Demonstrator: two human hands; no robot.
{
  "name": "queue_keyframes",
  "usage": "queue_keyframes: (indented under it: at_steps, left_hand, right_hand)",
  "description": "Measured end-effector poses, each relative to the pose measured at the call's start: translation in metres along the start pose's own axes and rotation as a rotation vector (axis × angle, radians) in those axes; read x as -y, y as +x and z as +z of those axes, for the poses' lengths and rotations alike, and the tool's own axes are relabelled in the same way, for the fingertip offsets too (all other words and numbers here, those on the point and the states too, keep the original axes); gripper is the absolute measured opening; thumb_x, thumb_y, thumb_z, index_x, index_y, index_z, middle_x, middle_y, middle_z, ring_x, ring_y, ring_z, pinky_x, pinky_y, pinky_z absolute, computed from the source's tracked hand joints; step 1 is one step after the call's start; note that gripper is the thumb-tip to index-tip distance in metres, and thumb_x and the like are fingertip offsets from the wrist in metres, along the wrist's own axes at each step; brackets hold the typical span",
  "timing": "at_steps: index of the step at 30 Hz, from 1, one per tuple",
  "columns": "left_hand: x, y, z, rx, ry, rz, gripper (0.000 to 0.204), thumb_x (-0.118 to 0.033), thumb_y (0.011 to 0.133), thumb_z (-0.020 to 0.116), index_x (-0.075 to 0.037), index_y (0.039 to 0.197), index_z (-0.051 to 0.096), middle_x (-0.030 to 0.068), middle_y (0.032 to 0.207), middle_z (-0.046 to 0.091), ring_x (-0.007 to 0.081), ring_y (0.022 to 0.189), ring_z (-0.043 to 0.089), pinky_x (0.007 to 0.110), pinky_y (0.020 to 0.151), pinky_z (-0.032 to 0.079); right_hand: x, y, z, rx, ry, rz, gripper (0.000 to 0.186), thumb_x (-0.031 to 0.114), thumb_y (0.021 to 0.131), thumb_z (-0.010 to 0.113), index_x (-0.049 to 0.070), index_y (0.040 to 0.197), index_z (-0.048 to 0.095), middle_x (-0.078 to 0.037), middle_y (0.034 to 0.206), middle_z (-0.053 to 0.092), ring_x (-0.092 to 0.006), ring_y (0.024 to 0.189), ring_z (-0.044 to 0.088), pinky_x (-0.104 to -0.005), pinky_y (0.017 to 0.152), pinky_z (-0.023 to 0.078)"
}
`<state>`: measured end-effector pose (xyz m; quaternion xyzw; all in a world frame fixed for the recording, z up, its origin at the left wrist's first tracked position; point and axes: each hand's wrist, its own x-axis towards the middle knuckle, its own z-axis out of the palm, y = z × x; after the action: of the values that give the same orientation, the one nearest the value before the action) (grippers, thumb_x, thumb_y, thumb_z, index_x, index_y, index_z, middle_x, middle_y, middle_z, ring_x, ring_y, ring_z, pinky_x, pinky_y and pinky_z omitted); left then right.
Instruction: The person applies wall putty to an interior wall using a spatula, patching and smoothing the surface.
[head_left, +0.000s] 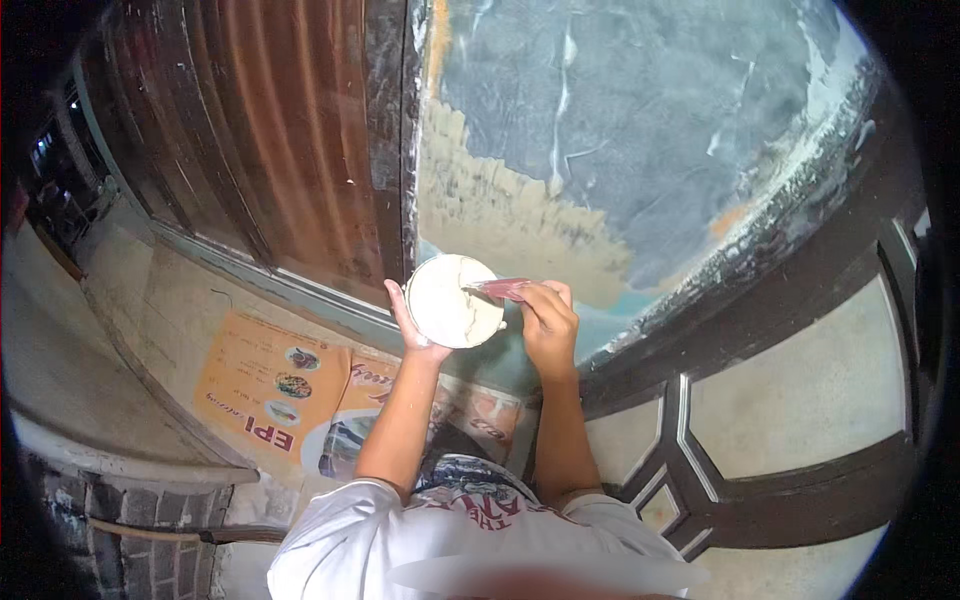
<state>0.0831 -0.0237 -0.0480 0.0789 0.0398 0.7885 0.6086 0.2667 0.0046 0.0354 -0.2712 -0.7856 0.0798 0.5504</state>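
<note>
In my left hand (405,320) I hold a round tub (450,325) of white paste near the middle of the view, with my thumb up along its left side. My right hand (548,318) grips a reddish putty knife (508,287) whose tip rests in the paste at the right part of the tub. Beyond both hands stands a grey-blue wall (620,80) with white smears, beige filled patches along its lower part and a rough, smeared right edge.
Brown wooden slats (280,120) stand at left. A dark-framed pale panel (790,370) fills the right. Orange printed sheets (260,365) lie on the floor below, beside a curved ledge (120,450) with grey brickwork (150,550) at lower left.
</note>
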Motion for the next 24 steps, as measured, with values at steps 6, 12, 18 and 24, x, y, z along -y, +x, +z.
queue_keyframes:
  at_steps: [6, 12, 18, 24]
  left_hand:
    - [-0.024, 0.039, -0.007, 0.056, -0.035, -0.059, 0.099, -0.086, 0.086, 0.042, -0.007, 0.145, 0.050, 0.0175, 0.142, 0.057, 0.0407, 0.125, 0.057, 0.066, 0.103, 0.045]
    - [-0.044, 0.073, -0.008, 0.129, -0.042, -0.225, 0.099, -0.086, 0.086, 0.041, -0.007, 0.146, 0.049, 0.0187, 0.146, 0.053, 0.0424, 0.130, 0.053, 0.067, 0.106, 0.042]
    - [-0.066, 0.090, -0.009, 0.175, -0.039, -0.294, 0.099, -0.083, 0.090, 0.038, -0.004, 0.148, 0.046, 0.0205, 0.147, 0.052, 0.0425, 0.132, 0.052, 0.062, 0.108, 0.042]
    - [-0.082, 0.105, -0.018, 0.218, -0.017, -0.349, 0.100, -0.082, 0.091, 0.036, -0.002, 0.150, 0.043, 0.0219, 0.147, 0.051, 0.0418, 0.132, 0.052, 0.061, 0.110, 0.041]
  right_hand:
    - [-0.010, 0.039, 0.027, -0.021, -0.246, -0.046, 0.021, 0.001, 0.084, 0.070, 0.013, 0.100, 0.076, 0.002, 0.096, 0.074, -0.0204, 0.092, 0.058, -0.0371, 0.088, 0.026]
    - [-0.038, 0.107, 0.049, -0.179, -0.296, -0.029, 0.017, 0.008, 0.090, 0.069, 0.009, 0.106, 0.074, -0.006, 0.095, 0.072, -0.0260, 0.093, 0.061, -0.0377, 0.087, 0.036]
    - [-0.043, 0.168, 0.067, -0.220, -0.398, -0.051, 0.022, 0.009, 0.090, 0.069, 0.013, 0.111, 0.072, -0.001, 0.096, 0.070, -0.0238, 0.095, 0.058, -0.0377, 0.087, 0.032]
    - [-0.052, 0.186, 0.086, -0.204, -0.484, -0.122, 0.021, 0.012, 0.090, 0.071, 0.015, 0.111, 0.073, -0.001, 0.095, 0.069, -0.0229, 0.094, 0.057, -0.0383, 0.085, 0.031]
